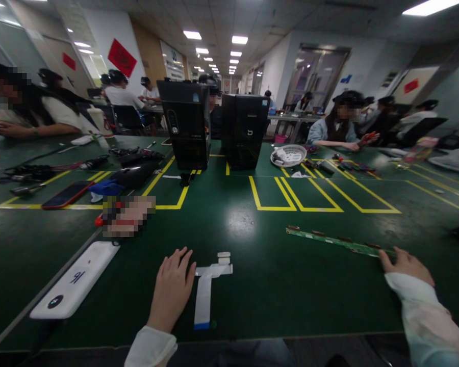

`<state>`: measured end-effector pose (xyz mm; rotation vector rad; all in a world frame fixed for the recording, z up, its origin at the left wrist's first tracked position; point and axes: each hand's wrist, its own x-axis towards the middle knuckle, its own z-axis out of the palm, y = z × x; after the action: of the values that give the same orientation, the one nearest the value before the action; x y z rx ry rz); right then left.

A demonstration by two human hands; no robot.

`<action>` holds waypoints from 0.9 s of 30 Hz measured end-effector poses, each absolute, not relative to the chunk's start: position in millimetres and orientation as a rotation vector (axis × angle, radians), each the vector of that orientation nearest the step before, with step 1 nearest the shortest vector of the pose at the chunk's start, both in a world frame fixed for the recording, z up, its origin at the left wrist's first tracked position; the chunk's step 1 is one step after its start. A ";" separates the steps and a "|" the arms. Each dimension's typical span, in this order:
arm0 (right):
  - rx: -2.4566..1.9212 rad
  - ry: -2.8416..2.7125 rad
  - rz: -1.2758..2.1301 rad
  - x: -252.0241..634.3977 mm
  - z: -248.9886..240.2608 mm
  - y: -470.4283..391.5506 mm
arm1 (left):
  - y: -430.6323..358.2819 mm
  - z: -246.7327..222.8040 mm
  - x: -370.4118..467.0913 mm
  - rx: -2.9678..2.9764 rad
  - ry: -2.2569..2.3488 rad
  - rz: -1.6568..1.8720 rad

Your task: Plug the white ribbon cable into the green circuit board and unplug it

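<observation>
My left hand (pixel 173 288) lies palm down on the green table, its fingers stretched forward and holding nothing. Just right of its thumb is a white flat ribbon cable (pixel 203 298) with a blue end, bent into a T-like shape. A small pale connector piece (pixel 224 256) lies at the cable's upper end. Further right, my right hand (pixel 407 266) has its thumb and fingers closed at the near end of a long, narrow green circuit board (pixel 334 241). The board slants away to the left, with brownish parts along its upper edge.
Two black computer towers (pixel 187 127) (pixel 245 132) stand ahead. A white power bank (pixel 76 280), a red-edged phone (pixel 67 194) and black cables (pixel 34 173) lie left. A white basket (pixel 288 155) is at the back right. Yellow tape marks the table; people sit around it.
</observation>
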<state>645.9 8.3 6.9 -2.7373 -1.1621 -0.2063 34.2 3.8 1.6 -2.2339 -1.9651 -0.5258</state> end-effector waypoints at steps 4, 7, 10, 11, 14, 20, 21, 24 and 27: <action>-2.702 -1.296 -0.275 630.7 9.4 13.1 | 4.1 0.4 33.3 -2.244 -1.970 -0.525; -2.615 -1.475 -0.324 604.4 7.4 20.4 | 4.4 0.0 32.6 -2.243 -1.972 -0.523; -2.448 -1.687 -0.437 567.0 -0.7 34.1 | 4.7 0.5 32.6 -2.241 -1.961 -0.514; -2.371 -1.754 -0.475 552.0 -4.0 39.3 | 4.7 0.8 32.8 -2.241 -1.955 -0.508; -2.154 -1.901 -0.540 500.1 -11.2 53.1 | 4.2 1.4 33.5 -2.231 -1.948 -0.490; -1.965 -2.091 -0.473 389.5 -4.9 61.8 | 3.7 0.6 34.0 -2.210 -1.923 -0.491; -1.967 -2.111 -0.446 373.8 -2.7 60.9 | 3.8 0.4 34.1 -2.208 -1.916 -0.493; -1.986 -2.160 -0.355 335.1 2.9 56.8 | 4.1 -0.5 34.1 -2.199 -1.905 -0.507; -2.002 -2.194 -0.275 310.6 7.2 53.2 | 4.2 -1.4 33.9 -2.194 -1.898 -0.512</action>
<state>310.6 53.2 7.2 -2.0022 -2.1942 -0.2752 33.9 4.2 -1.4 -2.1937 -1.8977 -0.5122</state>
